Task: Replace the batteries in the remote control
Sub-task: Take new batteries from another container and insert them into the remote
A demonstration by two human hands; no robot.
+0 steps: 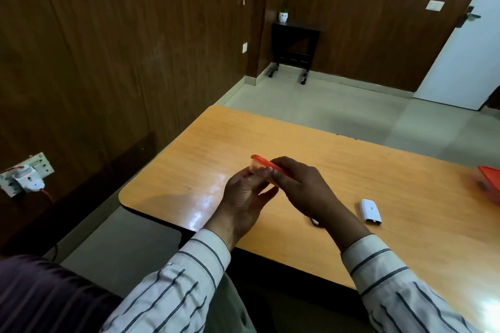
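- My left hand (244,194) and right hand (295,184) are together above the table, both closed on a small clear box with an orange lid (263,161); the right fingers rest on the lid.
- I judge I am opening or closing this box; whether batteries are inside, I cannot tell.
- The white remote (370,211) lies on the table to the right of my hands, apart from them. Whether its cover is off, I cannot tell.
- No battery is visible, so most of the task seems left.
- Another orange box (491,180) sits at the right edge.
- The table (270,132) is orange wood; brown wall panels, a grey floor and a white door (465,62) surround it.
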